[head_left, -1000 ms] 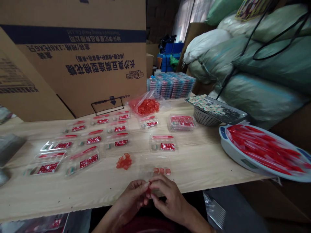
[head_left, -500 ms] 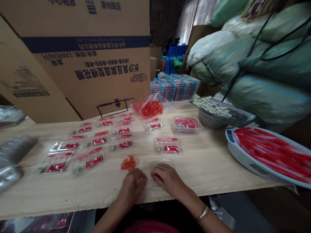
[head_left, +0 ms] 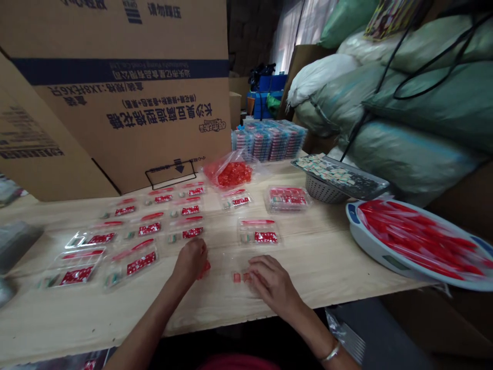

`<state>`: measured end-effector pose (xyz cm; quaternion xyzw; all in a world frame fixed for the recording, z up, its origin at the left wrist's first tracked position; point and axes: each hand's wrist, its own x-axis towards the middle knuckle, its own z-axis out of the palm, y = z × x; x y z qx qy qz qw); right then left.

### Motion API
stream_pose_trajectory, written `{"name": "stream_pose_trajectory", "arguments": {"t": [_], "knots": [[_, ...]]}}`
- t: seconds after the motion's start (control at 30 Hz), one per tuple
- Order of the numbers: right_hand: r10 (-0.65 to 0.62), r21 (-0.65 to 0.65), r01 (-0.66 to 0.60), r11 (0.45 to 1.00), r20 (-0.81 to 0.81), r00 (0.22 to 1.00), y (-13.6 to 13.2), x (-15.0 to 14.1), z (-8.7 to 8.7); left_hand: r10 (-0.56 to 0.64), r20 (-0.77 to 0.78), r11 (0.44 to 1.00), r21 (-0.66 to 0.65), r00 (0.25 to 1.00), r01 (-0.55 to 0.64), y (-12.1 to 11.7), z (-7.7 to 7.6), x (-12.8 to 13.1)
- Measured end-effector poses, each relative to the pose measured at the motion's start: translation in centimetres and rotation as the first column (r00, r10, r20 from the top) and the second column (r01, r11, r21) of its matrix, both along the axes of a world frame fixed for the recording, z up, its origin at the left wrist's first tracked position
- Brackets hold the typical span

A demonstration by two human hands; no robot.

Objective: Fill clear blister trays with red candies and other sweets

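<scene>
My left hand is over a small pile of red translucent pieces, fingers curled down and pinched; what they hold is hidden. A clear plastic tray lies in front of me. One red piece sits inside it. My right hand rests over the tray's right side, its bent fingertips closed on another red piece. Just beyond is a filled tray with a red stick and a red patterned packet.
Several filled trays cover the left side. At the back stand a cardboard box, a bag of red pieces and stacked packs. On the right are a sachet tray over a basket and a basin of red sticks.
My left hand has moved away from the tray, forward and left to the pile of red pieces. Red pieces now show in the tray beside my right hand's fingertips. The view has shifted slightly.
</scene>
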<state>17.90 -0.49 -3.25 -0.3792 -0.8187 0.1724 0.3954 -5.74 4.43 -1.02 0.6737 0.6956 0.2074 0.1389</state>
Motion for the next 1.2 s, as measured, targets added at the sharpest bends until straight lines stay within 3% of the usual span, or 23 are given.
{"name": "stream_pose_trajectory", "arguments": {"t": [0.07,0.13,0.17,0.23,0.27,0.3,0.37,0.4,0.47,0.53,0.6,0.67,0.77,0.9,0.97,1.1,1.2], "knots": [[0.008,-0.007,-0.008,1.0,-0.074,0.997,-0.1,-0.4,0.4,-0.014,0.079,0.998,0.068,0.997,0.009,-1.1,0.4,0.8],[0.034,-0.021,-0.038,0.999,-0.152,0.988,-0.2,-1.3,0.8,-0.051,0.329,0.998,0.046,0.943,0.038,-2.4,0.6,2.0],[0.05,-0.023,-0.055,0.998,-0.182,0.982,-0.3,-1.8,1.0,-0.057,0.509,0.998,0.0,0.859,0.066,-3.1,0.6,2.8],[0.078,-0.027,-0.086,0.996,-0.22,0.972,-0.4,-2.7,1.3,0.024,0.827,0.985,-0.117,0.562,0.129,-4.3,0.2,4.1],[0.096,-0.037,-0.107,0.994,-0.231,0.968,-0.5,-3.1,1.3,0.099,0.908,0.973,-0.174,0.407,0.149,-4.7,0.0,4.7],[0.114,-0.057,-0.131,0.99,-0.237,0.965,-0.7,-3.3,1.3,0.169,0.938,0.963,-0.223,0.301,0.154,-5.1,-0.3,5.1],[0.143,-0.109,-0.173,0.979,-0.242,0.96,-1.3,-3.6,1.1,0.27,0.947,0.943,-0.297,0.176,0.152,-5.9,-0.9,5.3],[0.153,-0.133,-0.188,0.973,-0.237,0.959,-1.5,-3.5,0.9,0.292,0.943,0.936,-0.316,0.161,0.155,-6.3,-1.2,5.1],[0.139,-0.176,-0.177,0.968,-0.211,0.968,-1.8,-3.3,0.6,0.261,0.93,0.944,-0.302,0.258,0.135,-7.2,-1.7,4.5],[0.081,-0.211,-0.115,0.971,-0.165,0.983,-1.6,-3.0,0.2,0.128,0.846,0.979,-0.192,0.518,0.072,-8.2,-2.3,3.8],[0.027,-0.228,-0.049,0.972,-0.098,0.995,-0.8,-2.9,-0.1,-0.083,0.608,0.993,-0.016,0.79,0.117,-9.1,-2.9,3.1],[0.025,-0.221,-0.028,0.975,-0.018,1.0,0.3,-3.2,-0.5,-0.285,0.346,0.958,0.104,0.894,0.266,-9.7,-3.4,2.8],[0.089,-0.217,-0.062,0.974,0.115,0.989,1.5,-4.2,-1.2,-0.431,0.151,0.897,0.184,0.89,0.403,-9.9,-4.1,2.7],[0.069,-0.21,-0.018,0.977,0.238,0.969,1.2,-5.4,-1.9,-0.425,0.064,0.877,0.277,0.903,0.393,-9.8,-4.3,2.5],[0.061,-0.19,-0.005,0.982,0.289,0.956,0.9,-5.5,-1.6,-0.436,-0.027,0.839,0.349,0.9,0.417,-9.6,-4.2,2.3],[0.101,-0.153,-0.058,0.986,0.287,0.953,1.6,-3.2,-0.6,-0.515,-0.213,0.741,0.376,0.83,0.556,-9.3,-4.3,2.0],[-0.057,-0.046,0.071,0.996,0.259,0.964,3.8,0.1,-0.7,-0.511,-0.23,0.757,0.337,0.828,0.561,-9.2,-4.5,1.9]]}}
